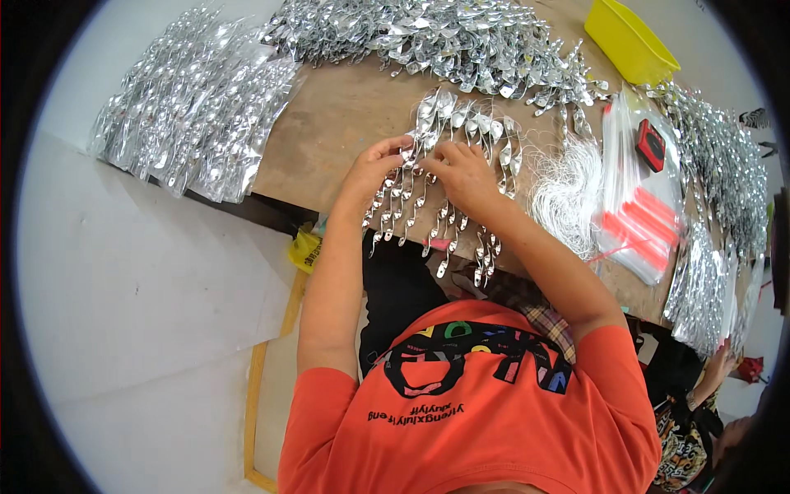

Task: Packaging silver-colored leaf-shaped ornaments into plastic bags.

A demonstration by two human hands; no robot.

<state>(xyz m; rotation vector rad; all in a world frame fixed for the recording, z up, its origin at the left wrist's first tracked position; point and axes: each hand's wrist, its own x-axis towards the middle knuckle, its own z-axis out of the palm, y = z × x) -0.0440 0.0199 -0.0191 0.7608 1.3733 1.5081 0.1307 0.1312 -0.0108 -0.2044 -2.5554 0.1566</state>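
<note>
Both of my hands work close together over a row of silver twisted spiral strips (444, 111) that lie side by side at the table's near edge, their lower ends hanging over it. With bent fingers, my left hand (374, 173) grips one of the silver spiral strips near its upper part. Just to the right, my right hand (467, 177) has thumb and fingertips pinched together on the same strip or a neighbouring one; its fingertips partly hide what they hold. Thin white strings (564, 193) lie in a loose bundle right of my right hand.
Silver spirals are heaped along the back (428, 41); filled clear bags (206, 107) lie left. Right are empty plastic bags (629, 189) with red edges, a small red-black device (650, 146), a yellow bin (629, 41) and more spirals (716, 165). Another person's hand (721, 365) shows lower right.
</note>
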